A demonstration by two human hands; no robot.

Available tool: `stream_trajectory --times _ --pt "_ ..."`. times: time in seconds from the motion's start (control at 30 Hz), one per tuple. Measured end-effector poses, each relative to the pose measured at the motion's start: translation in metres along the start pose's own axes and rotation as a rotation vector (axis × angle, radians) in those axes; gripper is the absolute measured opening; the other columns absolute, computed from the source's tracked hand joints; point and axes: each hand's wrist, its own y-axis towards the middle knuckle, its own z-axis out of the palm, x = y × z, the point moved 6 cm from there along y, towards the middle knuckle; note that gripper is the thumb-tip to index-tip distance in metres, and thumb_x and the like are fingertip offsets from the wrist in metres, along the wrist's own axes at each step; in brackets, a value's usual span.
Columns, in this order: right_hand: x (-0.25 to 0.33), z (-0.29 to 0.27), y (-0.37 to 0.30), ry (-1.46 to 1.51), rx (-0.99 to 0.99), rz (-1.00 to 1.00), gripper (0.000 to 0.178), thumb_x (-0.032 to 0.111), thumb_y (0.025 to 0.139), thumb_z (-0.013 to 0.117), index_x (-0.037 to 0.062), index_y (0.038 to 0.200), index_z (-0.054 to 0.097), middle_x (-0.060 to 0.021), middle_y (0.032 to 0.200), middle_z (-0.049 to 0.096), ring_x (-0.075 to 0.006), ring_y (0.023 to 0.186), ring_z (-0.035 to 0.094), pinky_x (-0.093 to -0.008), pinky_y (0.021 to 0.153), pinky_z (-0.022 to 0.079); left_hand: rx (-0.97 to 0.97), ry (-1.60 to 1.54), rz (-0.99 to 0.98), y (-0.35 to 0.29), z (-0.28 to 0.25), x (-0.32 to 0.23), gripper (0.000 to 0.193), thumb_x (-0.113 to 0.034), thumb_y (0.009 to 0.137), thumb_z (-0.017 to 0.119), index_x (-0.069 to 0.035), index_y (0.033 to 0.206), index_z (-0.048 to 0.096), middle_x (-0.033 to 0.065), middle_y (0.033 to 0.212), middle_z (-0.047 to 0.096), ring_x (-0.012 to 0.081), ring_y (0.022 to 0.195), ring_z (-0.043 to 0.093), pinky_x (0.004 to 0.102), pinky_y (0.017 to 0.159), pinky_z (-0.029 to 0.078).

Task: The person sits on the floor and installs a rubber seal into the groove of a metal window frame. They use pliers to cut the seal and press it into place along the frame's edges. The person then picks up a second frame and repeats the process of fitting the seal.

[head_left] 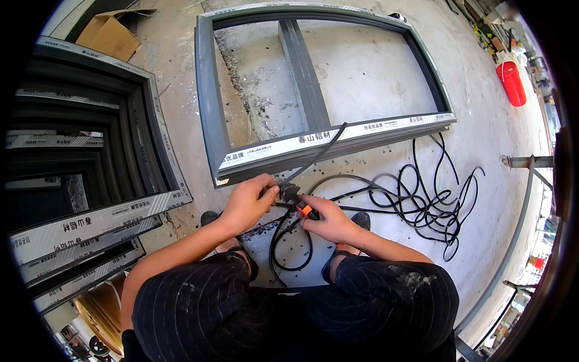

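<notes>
2 grips: left hand [250,202] pinching the long black rubber strip [326,146], right hand [329,222] clasped round the orange-and-black cutter-like tool [307,210]; I'd hold the strip square to its head.

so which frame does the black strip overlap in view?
The frame at top centre: the black strip crosses its near rail. The stacked frames at left have none across them.

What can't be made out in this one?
Head view:
Orange-and-black handheld tool: handle mostly covered by the right hand.
Thin black flexible strip: gripped part covered by the left hand.
Stacked dark grey metal frames: left ends cut off by the image rim.
Mixed items, upper right: too small to identify.
</notes>
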Motion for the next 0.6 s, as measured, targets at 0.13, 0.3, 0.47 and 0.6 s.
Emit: stream_trajectory --times 0.13,0.3,0.47,0.6 --pt "0.001 -0.002 -0.003 0.000 -0.060 -0.044 0.045 0.009 0.076 0.063 -0.0027 0.119 0.053 -0.0150 0.094 0.061 -0.0237 0.087 0.060 -0.0319 0.080 0.046 -0.003 0.055 0.041 -0.002 0.001 -0.008 0.016 -0.015 0.090 0.055 0.000 0.085 0.055 0.0092 0.063 0.058 0.0184 0.054 0.058 0.0322 0.053 0.044" --pt "0.007 -0.004 -0.005 -0.036 -0.061 -0.015 0.041 0.014 0.076 0.061 -0.0025 0.113 0.056 -0.0196 0.088 0.060 -0.0319 0.082 0.059 -0.0372 0.075 0.047 -0.028 0.109 0.067 -0.004 0.002 -0.011 0.015 -0.016 0.088 0.056 -0.001 0.083 0.056 0.0111 0.063 0.058 0.0226 0.055 0.058 0.0354 0.053 0.044" --pt "0.019 -0.008 -0.007 -0.110 -0.099 -0.032 0.042 0.016 0.076 0.060 -0.0035 0.113 0.056 -0.0234 0.087 0.060 -0.0383 0.082 0.059 -0.0408 0.074 0.047 -0.092 0.138 0.108 -0.005 0.002 -0.013 0.015 -0.016 0.088 0.056 -0.001 0.083 0.057 0.0115 0.063 0.058 0.0233 0.055 0.058 0.0356 0.054 0.043" --pt "0.019 -0.011 -0.006 -0.138 -0.137 -0.059 0.042 0.016 0.076 0.060 -0.0045 0.113 0.055 -0.0244 0.089 0.060 -0.0398 0.085 0.059 -0.0418 0.075 0.047 -0.092 0.040 0.035 -0.004 0.004 -0.015 0.014 -0.015 0.087 0.057 -0.001 0.084 0.057 0.0123 0.064 0.058 0.0251 0.056 0.057 0.0356 0.054 0.043"
